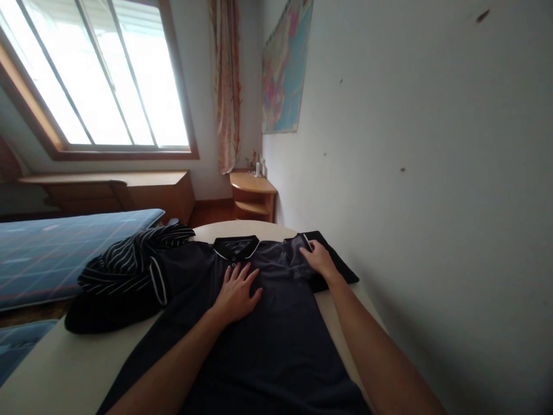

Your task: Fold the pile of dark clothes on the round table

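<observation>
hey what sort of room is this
Probably a bedroom in a home: what looks like a blue checked mattress, a long curtain beside the window, and a wooden corner shelf.

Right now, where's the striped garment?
In the head view, the striped garment is bunched at the pale table's left side, between the dark polo shirt and blue mattress.

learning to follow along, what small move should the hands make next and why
Probably pull the sleeve outward to flatten it: it looks creased, the right hand holds its cuff, and the left hand rests on the dark shirt.
</observation>
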The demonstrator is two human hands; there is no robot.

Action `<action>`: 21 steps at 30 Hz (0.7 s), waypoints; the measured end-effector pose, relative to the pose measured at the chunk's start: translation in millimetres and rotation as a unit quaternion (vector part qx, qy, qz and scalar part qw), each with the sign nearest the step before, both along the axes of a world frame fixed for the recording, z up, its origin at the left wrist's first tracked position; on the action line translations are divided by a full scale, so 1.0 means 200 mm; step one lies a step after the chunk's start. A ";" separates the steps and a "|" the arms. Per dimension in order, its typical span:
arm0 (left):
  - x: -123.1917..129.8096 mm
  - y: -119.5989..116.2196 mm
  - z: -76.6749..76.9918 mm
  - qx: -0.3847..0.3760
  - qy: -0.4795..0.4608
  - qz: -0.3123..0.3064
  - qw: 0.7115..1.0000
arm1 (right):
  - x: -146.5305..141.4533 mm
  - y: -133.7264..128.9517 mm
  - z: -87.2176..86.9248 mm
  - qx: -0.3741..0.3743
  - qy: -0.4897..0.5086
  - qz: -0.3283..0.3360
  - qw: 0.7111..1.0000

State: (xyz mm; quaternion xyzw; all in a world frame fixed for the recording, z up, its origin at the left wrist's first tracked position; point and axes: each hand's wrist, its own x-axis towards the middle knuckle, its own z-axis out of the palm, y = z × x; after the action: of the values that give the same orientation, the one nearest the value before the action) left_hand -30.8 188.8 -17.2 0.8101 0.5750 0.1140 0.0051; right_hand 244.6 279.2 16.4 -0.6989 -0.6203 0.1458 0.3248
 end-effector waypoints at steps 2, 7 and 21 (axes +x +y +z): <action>0.00 0.00 0.00 0.000 -0.002 0.000 1.000 | -0.04 -0.02 0.00 0.012 -0.037 0.059 0.998; 0.00 0.01 -0.02 -0.002 -0.008 -0.002 1.000 | -0.14 -0.09 0.04 -0.005 -0.117 0.127 0.985; -0.01 0.00 -0.02 -0.003 -0.013 -0.004 1.000 | -0.15 -0.08 -0.02 -0.070 -0.212 0.042 0.974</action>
State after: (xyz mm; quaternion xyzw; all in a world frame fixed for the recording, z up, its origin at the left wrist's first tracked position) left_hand -32.3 189.7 -20.8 0.8111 0.5718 0.1221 0.0156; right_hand 215.0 263.6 12.2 -0.7079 -0.6924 0.0510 0.1297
